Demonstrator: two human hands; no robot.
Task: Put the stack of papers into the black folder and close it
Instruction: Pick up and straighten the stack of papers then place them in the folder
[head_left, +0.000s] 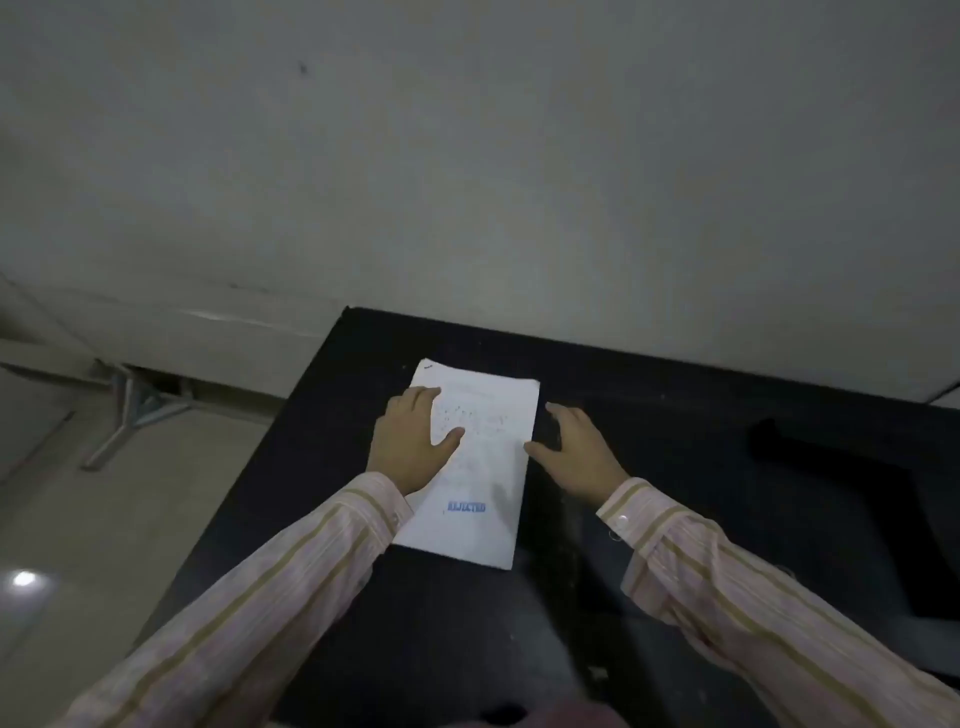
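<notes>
On the black tabletop (415, 649), against a pale wall (467, 156): stack of papers (483, 467) lying flat, printed side up, blue "REJECTED" stamp (466, 507) showing near its close end. Left hand (410, 441) resting palm-down on the left part of the stack, fingers spread, thumb splayed toward the sheet's middle. Right hand (576, 452) lying just beside the stack's right edge, fingers loosely spread, thumb tip touching or nearly touching that edge; grasping nothing visibly. Both wrists showing striped shirt sleeves (727, 587). Well right of the stack, a dark flat shape (857, 519) lying on the tabletop, possibly the black folder; too dim for telling.
</notes>
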